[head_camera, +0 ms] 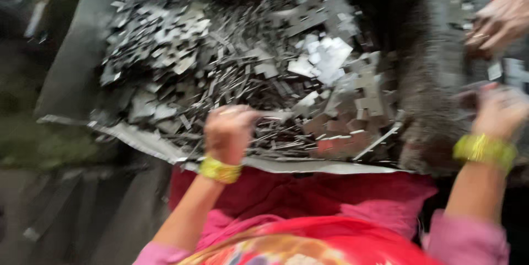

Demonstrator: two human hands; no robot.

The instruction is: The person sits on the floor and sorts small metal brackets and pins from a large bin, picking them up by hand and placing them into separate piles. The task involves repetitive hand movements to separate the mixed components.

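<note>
Scrap (248,72), a heap of thin metal offcuts and flat plates, is held in a wide grey tray (77,61) just beyond the fingers of both hands. Seen from the head camera, the left hand (228,133) is curled loosely at the tray's near edge, over thin strips; whether anything is gripped cannot be told through blur. The right hand (498,112) is blurred too, its fingers' state unclear. Another person's hand (498,22) is seen beyond it.

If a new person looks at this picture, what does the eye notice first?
First, the big heap of grey metal scraps on a tray, filling the middle. Next, the person's left hand at its near edge and right hand at the right, both with yellow bangles. Another person's hand shows top right.
</note>
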